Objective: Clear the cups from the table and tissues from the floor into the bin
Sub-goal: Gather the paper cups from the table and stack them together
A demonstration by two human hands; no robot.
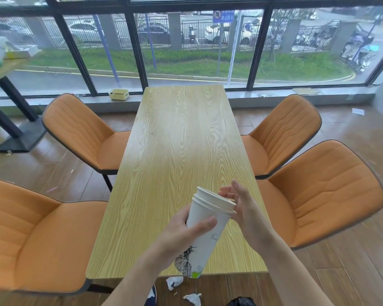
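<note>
A stack of white paper cups (pixel 205 230) with black drawings near the base is held tilted over the near end of the wooden table (pixel 181 140). My left hand (pixel 181 235) wraps around the stack's side. My right hand (pixel 241 206) has its fingers spread at the rim of the top cup, touching it. Crumpled white tissues lie on the floor below the table's near edge: one tissue (pixel 174 282) under the edge and another tissue (pixel 192 298) closer to me. A black bin bag edge (pixel 241 301) shows at the bottom of the frame.
Orange chairs flank the table: a near left chair (pixel 31 235), a far left chair (pixel 84 133), a far right chair (pixel 281 133) and a near right chair (pixel 323 195). A yellow tissue box (pixel 119 94) sits on the window sill. Paper scraps (pixel 358 111) lie on the floor.
</note>
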